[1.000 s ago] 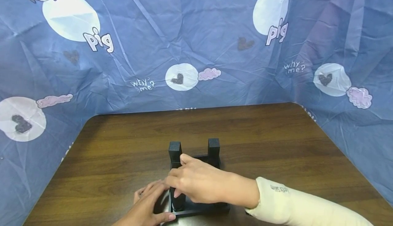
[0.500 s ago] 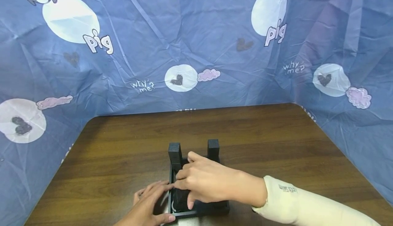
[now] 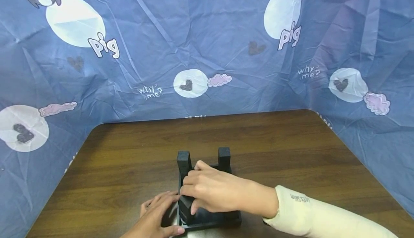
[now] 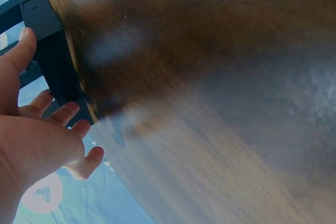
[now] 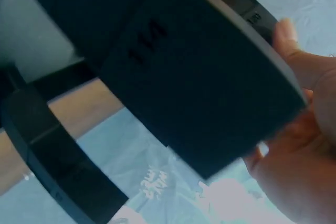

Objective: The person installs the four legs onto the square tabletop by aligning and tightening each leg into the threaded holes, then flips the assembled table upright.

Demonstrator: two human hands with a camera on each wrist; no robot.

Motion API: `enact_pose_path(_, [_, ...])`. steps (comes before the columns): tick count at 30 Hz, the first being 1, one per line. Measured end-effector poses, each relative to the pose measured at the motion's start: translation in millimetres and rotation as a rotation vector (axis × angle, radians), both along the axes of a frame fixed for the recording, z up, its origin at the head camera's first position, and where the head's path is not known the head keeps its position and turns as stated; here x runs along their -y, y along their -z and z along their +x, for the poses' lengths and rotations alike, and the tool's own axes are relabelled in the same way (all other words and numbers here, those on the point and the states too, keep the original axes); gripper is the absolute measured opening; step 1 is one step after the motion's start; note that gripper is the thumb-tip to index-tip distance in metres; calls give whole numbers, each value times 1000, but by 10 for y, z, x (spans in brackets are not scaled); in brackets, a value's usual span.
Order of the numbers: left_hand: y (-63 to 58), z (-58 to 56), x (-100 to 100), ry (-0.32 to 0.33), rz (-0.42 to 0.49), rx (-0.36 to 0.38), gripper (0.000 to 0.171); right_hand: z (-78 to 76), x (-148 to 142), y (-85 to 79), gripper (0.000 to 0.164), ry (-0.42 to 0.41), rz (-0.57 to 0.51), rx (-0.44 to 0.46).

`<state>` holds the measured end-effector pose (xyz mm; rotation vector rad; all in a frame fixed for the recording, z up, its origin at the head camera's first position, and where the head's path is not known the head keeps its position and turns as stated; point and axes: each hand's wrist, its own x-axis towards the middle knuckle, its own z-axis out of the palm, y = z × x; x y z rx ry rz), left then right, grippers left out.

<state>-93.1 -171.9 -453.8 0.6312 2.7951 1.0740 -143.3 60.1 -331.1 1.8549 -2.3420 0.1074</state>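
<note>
A black rectangular frame (image 3: pixel 213 226) lies on the table. Two black posts, a left one (image 3: pixel 183 159) and a right one (image 3: pixel 224 158), rise at its far side. My right hand (image 3: pixel 215 191) reaches across with curled fingers and grips a dark block (image 3: pixel 186 208) over the frame's near left corner; its thumb lies on the block's right side. A dark block face (image 5: pixel 205 77) marked 114 fills much of the right wrist view. My left hand (image 3: pixel 158 209) rests along the frame's left side, thumb at the front corner, fingers fairly extended.
The brown wood-grain table (image 3: pixel 136 151) has rounded far corners. Behind and beside it hangs a blue printed cloth (image 3: pixel 194 44). A pale sleeve (image 3: pixel 310 213) covers the right forearm, which crosses over the table's right part.
My right hand shifts slightly right, then back a little left, with its thumb now against the near block's right side. The left hand and the frame stay almost where they were.
</note>
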Motion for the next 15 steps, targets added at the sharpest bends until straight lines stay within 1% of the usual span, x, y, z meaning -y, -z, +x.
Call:
enact_pose_path(3, [13,8,0,3,-4,-34,67,-14,62,51,35,-2,-38,-34])
enact_pose_path(5, [17,11,0,6,-4,-44,67,-24,91,82,34,-5,-55,-22])
enact_pose_path(8, [22,18,1,9,-14,-47,69,-29,116,110,38,4,-72,7])
enact_pose_path(12, [24,21,2,-3,-37,-61,72,-24,102,88,49,42,-15,21])
enact_pose_path(15, [18,16,5,-6,-43,-56,74,-27,67,51,50,47,19,29])
